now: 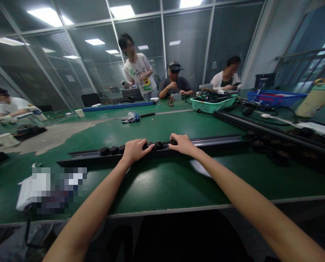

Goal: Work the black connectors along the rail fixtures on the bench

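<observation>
A long black rail with a channel lies across the table in front of me. Several small dark knob-like parts sit in a row in its channel. My left hand is over this row, thumb and fingers curled around one of the parts, which is mostly hidden. Just right of it, more of these parts show between my hands. My right hand pinches a small black part at the channel, thumb and forefinger on either side. The exact kind of these parts is too dark to tell.
More dark parts are heaped at right, beside a second black rail. Beyond stand a green basket of cables and a blue basket. A crumpled cloth lies ahead. Several people sit or stand around the table.
</observation>
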Demonstrator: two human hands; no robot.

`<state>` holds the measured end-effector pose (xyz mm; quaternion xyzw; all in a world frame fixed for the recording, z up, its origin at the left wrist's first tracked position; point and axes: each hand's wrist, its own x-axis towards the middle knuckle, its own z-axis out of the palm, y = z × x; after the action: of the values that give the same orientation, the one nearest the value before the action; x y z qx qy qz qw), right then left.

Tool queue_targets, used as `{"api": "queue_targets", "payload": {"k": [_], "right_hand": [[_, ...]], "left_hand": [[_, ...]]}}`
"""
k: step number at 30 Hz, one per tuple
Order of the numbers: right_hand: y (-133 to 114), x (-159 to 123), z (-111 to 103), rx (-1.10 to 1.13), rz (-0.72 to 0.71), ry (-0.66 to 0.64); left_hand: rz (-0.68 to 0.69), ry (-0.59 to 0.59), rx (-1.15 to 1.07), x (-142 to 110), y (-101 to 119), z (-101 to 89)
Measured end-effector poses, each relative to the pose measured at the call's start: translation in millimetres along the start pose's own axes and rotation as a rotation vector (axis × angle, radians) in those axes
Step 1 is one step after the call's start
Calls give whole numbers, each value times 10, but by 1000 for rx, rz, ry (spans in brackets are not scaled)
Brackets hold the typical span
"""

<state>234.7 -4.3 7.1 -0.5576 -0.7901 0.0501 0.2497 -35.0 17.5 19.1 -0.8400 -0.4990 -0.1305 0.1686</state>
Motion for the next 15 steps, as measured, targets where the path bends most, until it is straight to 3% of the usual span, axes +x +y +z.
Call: {"api": "queue_targets", "payload": {"k": [15], "right_hand": [[21, 5, -21, 8, 9, -10]], "left_hand": [[-4, -11, 12, -2, 3, -9]]}}
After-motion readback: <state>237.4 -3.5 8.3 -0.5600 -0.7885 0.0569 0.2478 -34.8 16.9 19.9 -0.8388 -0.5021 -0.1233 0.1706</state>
